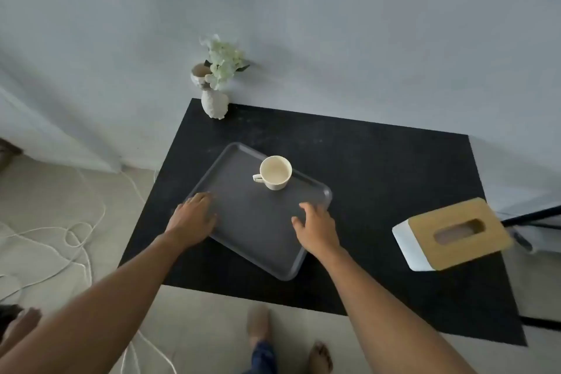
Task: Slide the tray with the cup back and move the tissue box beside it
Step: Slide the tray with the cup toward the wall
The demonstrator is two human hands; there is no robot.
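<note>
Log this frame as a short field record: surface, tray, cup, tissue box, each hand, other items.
surface: black tabletop against a pale wall
tray: grey tray, lying at an angle on the tabletop
cup: white cup, upright, empty, at the tray's far edge
tissue box: white box with wooden lid, near the table's right edge, apart from the tray
left hand: left hand flat on the tray's left edge, no closed grip
right hand: right hand over the tray's right edge, fingers spread
other: white vase with flowers at the far left corner

Grey tray, cream cup
</note>
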